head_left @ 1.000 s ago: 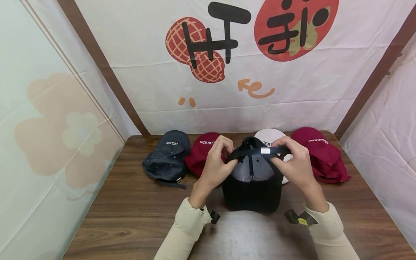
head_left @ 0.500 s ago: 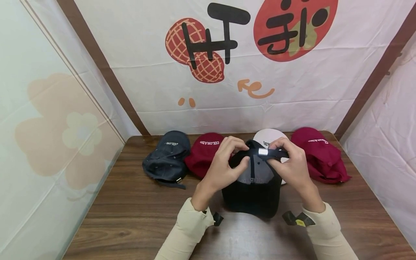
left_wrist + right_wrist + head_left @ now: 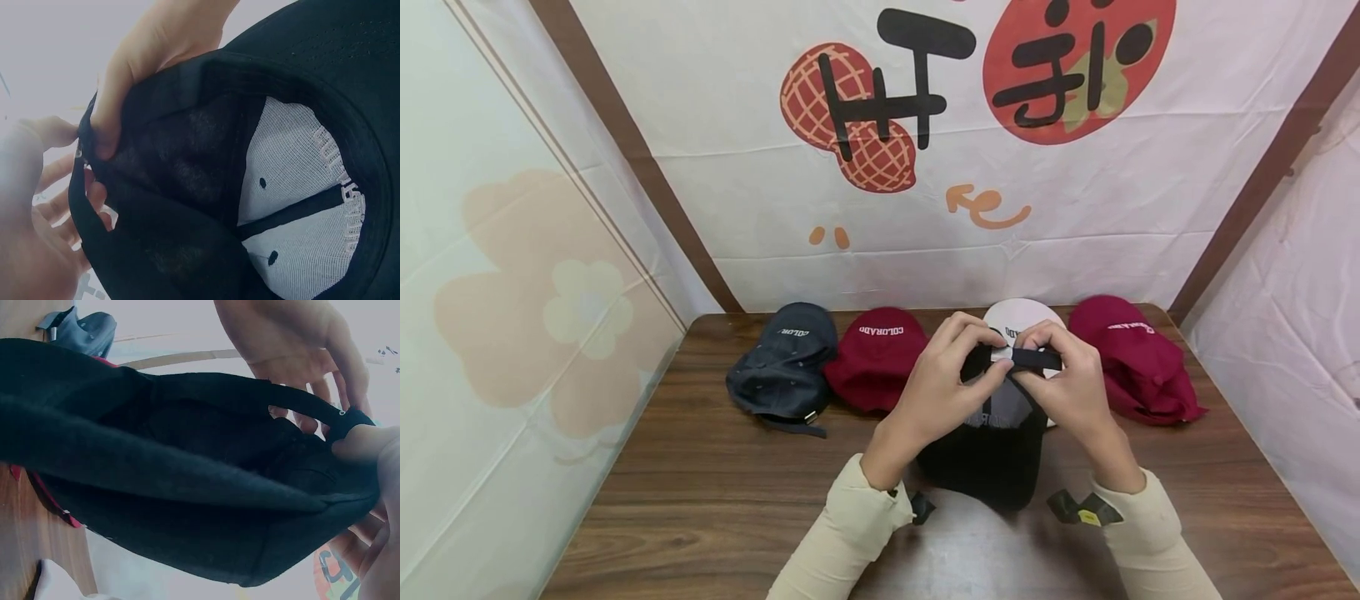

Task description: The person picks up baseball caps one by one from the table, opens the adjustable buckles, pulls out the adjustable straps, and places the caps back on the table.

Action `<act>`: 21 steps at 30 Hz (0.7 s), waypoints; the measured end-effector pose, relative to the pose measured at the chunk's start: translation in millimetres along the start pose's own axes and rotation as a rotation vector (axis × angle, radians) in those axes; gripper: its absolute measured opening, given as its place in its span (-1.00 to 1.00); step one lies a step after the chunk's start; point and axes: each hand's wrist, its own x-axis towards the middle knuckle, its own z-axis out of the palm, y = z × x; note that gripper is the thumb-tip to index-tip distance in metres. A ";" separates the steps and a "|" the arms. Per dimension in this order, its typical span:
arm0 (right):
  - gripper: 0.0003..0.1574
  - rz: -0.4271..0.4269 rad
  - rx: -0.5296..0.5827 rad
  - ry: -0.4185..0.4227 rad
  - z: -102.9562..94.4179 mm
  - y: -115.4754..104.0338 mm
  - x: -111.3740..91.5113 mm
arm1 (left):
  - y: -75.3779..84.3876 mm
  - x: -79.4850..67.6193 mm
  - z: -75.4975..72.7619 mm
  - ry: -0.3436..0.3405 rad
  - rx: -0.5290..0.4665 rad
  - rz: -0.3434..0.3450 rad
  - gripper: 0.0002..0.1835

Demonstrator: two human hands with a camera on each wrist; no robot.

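Observation:
A black baseball cap (image 3: 981, 467) is held up over the table, its inside facing the person and its brim low. My left hand (image 3: 936, 383) pinches the back strap at its small metal buckle (image 3: 1002, 354), thumb below and fingers above. Just to the right, my right hand (image 3: 1071, 383) pinches the dark strap (image 3: 1036, 358) between thumb and fingers. The left wrist view shows the cap's pale mesh lining (image 3: 294, 162) and reversed lettering inside. In the right wrist view the cap's opening (image 3: 212, 431) lies beside both hands, whose fingertips meet at the strap.
Along the back of the wooden table (image 3: 700, 500) lie a dark grey-blue cap (image 3: 786, 367), a red cap (image 3: 876, 358), a white cap (image 3: 1018, 312), partly hidden by the hands, and a second red cap (image 3: 1138, 358). A printed white curtain (image 3: 850, 275) hangs behind.
My left hand has let go of the strap's left part and moved right to the buckle, where it pinches again. My right hand has shifted slightly left, still pinching the strap.

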 end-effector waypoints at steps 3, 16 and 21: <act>-0.63 0.001 0.015 0.002 1.5 0.1 -0.4 | 0.9 -0.3 1.5 -0.001 0.022 -0.008 -0.76; -0.56 -0.013 0.069 0.002 4.3 -0.8 -0.7 | 2.1 -0.5 4.5 0.035 0.113 0.023 -0.70; -0.60 0.002 0.051 0.001 4.0 -1.0 -1.5 | 2.9 -0.7 4.8 0.080 0.142 0.057 -0.85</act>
